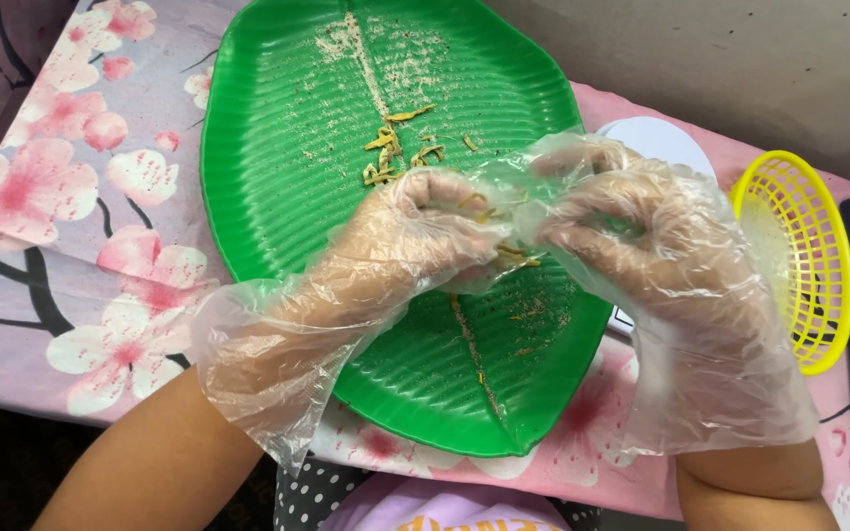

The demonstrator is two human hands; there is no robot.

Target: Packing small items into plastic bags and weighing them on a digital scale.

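I see thin yellow shreds [397,147] lying loose in a small heap on the tray [277,128], a ribbed green leaf-shaped dish, just above its middle. More shreds sit pinched between my gloved hands over the tray's centre, partly hidden.

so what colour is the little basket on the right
Yellow: the slotted plastic basket beside the green tray, clearest in the head view.

This looks like a home or small food-preparation spot. A desk [41,295] wears a pink cloth printed with cherry blossoms and carries a green leaf-shaped plastic tray [277,128] dusted with crumbs and yellowish shreds [395,147]. A yellow plastic mesh basket [809,256] sits beside it, and the hands [543,241] wear thin clear disposable gloves.
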